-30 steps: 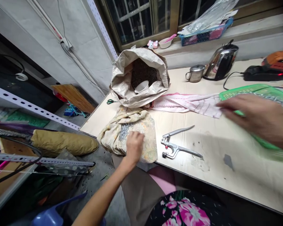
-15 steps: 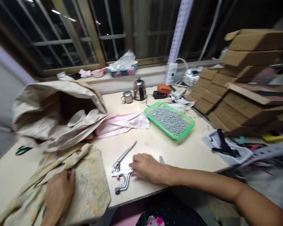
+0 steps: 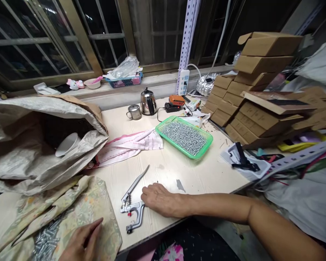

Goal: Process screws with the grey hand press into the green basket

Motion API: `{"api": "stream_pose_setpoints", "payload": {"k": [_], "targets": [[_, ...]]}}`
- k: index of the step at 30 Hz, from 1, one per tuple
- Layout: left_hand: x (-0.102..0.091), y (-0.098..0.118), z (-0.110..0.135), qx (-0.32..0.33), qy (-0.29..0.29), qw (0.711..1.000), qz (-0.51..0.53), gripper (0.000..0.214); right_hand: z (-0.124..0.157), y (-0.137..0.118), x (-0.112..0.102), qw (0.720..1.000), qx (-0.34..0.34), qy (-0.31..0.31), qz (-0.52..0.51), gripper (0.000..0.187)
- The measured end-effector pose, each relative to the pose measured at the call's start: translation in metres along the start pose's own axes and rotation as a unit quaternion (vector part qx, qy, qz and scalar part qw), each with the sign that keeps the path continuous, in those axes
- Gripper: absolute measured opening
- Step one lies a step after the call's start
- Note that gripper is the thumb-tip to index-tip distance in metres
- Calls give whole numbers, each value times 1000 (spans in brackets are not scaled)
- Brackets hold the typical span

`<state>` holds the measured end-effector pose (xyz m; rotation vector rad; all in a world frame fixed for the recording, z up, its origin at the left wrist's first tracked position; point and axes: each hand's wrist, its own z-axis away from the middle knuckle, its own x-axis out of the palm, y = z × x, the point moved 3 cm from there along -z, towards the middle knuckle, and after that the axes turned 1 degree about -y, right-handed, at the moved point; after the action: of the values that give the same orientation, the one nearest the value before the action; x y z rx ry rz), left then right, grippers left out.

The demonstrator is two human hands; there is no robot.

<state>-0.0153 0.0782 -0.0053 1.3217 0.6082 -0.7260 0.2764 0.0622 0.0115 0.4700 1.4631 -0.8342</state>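
Note:
My right hand (image 3: 161, 200) is curled on the table over one end of a pair of snap pliers (image 3: 133, 208). The fingers hide the handle beneath them. The pliers' other handle slants up and away, and their curved jaw faces the table's front edge. Lower left, my left hand (image 3: 83, 241) is above a floral cloth (image 3: 104, 210), thumb and forefinger brought together at the tips; anything between them is too small to make out. Beside that hand, a heap of small silver metal pins (image 3: 47, 235) lies in the cloth's folds.
A green tray (image 3: 197, 156) full of similar metal pieces stands mid-table by a pink-white towel (image 3: 130, 146). Behind are a steel kettle (image 3: 148, 103), a cup (image 3: 135, 112) and an orange battery (image 3: 177, 100). A large sack (image 3: 16, 145) lies left; stacked cardboard boxes (image 3: 263, 67) stand right.
The view has swung right. My left hand has moved right off the cloth's folds, uncovering the metal pins. My right hand stays by the snap pliers.

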Motion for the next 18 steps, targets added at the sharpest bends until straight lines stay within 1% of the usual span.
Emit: {"api": "stream_pose_setpoints", "payload": {"k": [1,2,4,6,8,11,14,18], "targets": [[3,12,8,-15,-13,999,28,43,1,0,2,1000,0,6,-3,11],[7,22,15,-47,-28,996,66,45,2,0,5,1000,1,14,-9,11],[20,42,29,-102,-70,980,158,51,5,-1,12,999,2,24,-27,13],[35,54,36,-130,-83,959,238,51,7,-2,17,998,0,37,-42,16],[50,57,37,-149,-91,941,290,50,9,-3,18,997,-4,67,-45,17],[64,52,35,-167,-102,933,302,51,12,-4,15,994,-17,96,-42,19],[69,47,30,-171,-121,938,276,50,13,-5,14,995,-26,88,-38,20],[69,44,23,-185,-156,943,230,42,10,-2,20,996,-21,70,-45,20]]}}
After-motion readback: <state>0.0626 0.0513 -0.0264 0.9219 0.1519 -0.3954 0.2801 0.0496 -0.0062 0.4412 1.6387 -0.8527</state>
